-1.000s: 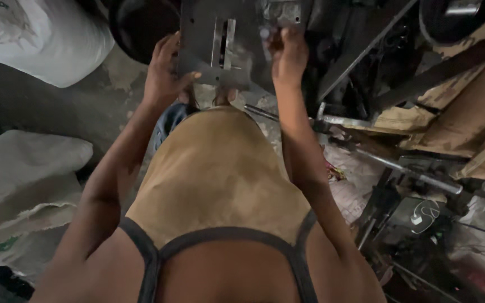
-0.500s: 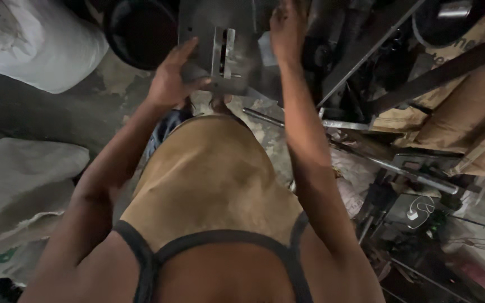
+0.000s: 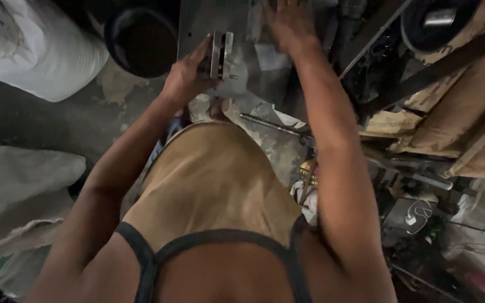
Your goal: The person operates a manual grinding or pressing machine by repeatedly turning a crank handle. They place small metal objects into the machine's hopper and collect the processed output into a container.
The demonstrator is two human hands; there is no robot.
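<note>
So the left hand (image 3: pixel 185 78) has its fingers clamped on the upright slotted bracket (image 3: pixel 220 55) standing off the grey metal plate (image 3: pixel 197 22); bracket runs top-to-bottom, right at the fingertips; right hand (image 3: pixel 288 25) lies flat higher up, fingers spread, farther off.

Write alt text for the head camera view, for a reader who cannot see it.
Seen from above, a person in a tan apron grips a grey metal plate: the left hand holds its upright bracket, the right hand rests flat near the top edge. A black bucket and white sacks sit to the left, metal scrap and cardboard to the right.
</note>
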